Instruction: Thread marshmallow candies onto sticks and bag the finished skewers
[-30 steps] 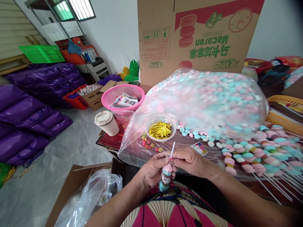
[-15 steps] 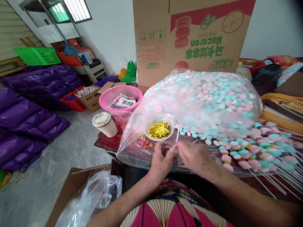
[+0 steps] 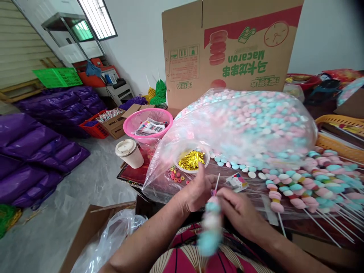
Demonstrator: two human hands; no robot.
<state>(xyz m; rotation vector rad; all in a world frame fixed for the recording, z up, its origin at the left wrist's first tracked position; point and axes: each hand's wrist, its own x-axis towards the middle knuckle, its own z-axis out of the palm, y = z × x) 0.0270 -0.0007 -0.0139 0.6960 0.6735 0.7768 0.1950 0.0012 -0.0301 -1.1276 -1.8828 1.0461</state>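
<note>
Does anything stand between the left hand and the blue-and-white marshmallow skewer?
Nothing visible stands between the left hand and the blue-and-white marshmallow skewer. The right hand, on its other side, appears to hold it near the top. I cannot tell whether the left hand touches it.

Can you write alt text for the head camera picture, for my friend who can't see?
A person's right hand holds a blurry stick of puffy pastel sweets, with the left hand open beside it, thumb up. Beyond are a big clear bag of sweets and a bowl of gold strips; more filled sticks lie on the right.
</note>
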